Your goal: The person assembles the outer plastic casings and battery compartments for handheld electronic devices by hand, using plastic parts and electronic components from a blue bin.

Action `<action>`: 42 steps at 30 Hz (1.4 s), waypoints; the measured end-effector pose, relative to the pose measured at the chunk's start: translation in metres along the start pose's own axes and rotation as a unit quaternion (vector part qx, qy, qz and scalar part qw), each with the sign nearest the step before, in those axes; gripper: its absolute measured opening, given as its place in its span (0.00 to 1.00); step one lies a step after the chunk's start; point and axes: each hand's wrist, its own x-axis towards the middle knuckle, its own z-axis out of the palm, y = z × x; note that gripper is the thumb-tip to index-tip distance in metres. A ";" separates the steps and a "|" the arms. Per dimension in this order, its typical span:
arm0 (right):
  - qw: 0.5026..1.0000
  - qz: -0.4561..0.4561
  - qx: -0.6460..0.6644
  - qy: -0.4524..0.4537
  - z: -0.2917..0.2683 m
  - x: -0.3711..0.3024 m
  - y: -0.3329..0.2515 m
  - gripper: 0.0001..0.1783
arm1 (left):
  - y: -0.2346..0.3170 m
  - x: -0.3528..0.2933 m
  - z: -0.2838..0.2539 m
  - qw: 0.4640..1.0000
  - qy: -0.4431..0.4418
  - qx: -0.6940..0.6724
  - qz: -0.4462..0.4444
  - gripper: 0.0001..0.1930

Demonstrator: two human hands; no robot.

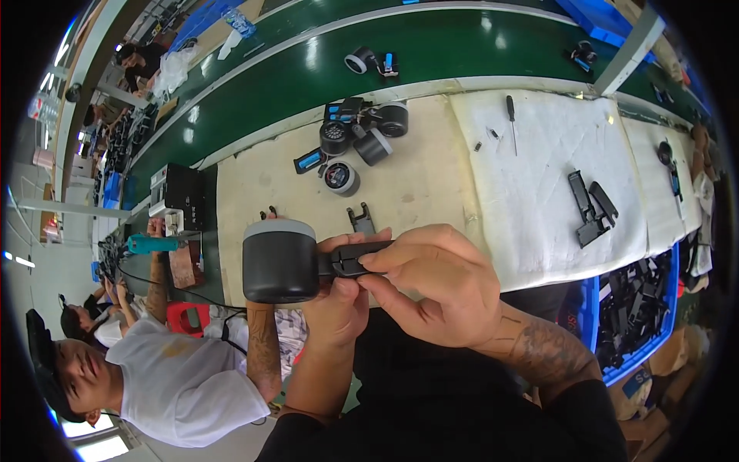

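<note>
In front of me is a black device (280,266) with a drum-shaped head and a grey rim, lying sideways above the bench edge. My left hand (337,309) is closed around its short neck, just right of the head. With thumb and fingers, my right hand (445,289) pinches the black plastic handle part (354,260) that extends from the neck. How the handle part joins the neck is partly hidden by my fingers. Just beyond my hands, a black forked plastic piece (360,219) lies on the pale mat.
Similar drum-headed units (373,146) with blue cells cluster farther back. To the right lie a screwdriver (510,110) and black shell parts (591,209). A blue crate (673,300) holds black parts. A green conveyor (269,77) runs behind. A co-worker (185,369) stands close at left, near a teal power screwdriver (150,244).
</note>
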 end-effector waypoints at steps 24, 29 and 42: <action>0.998 0.046 -0.004 -0.051 0.009 -0.005 -0.027 0.24 | 0.006 -0.016 -0.009 0.997 -0.021 0.024 0.075 0.27; 0.998 0.063 0.023 -0.009 0.010 -0.008 -0.026 0.13 | 0.006 -0.015 -0.008 0.997 -0.022 0.026 0.076 0.27; 0.998 0.052 0.030 0.021 0.001 -0.009 -0.025 0.15 | 0.005 -0.019 -0.002 0.996 -0.023 0.053 0.062 0.28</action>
